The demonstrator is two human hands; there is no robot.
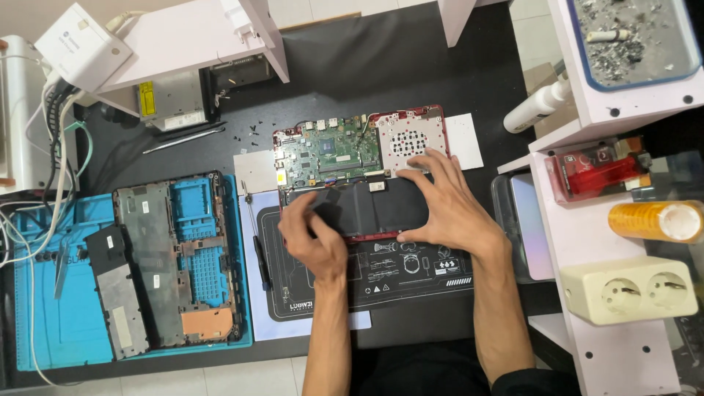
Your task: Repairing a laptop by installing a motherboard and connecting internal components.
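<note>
An opened red laptop base (434, 121) lies on the dark desk, its green circuit board (326, 154) exposed at the top and a flat black battery (381, 207) along its near edge. My left hand (314, 236) rests on the battery's left end, fingers curled over a black corner piece. My right hand (444, 202) lies flat with fingers spread on the battery's right part, fingertips reaching the perforated red panel (408, 139).
A removed black bottom cover (158, 257) lies on a blue mat (66, 323) at left. A screwdriver (258, 249) sits beside a black work mat (411, 275). White shelves (587, 242) at right hold a socket block, tape roll and red box. Loose screws lie near tweezers (183, 137).
</note>
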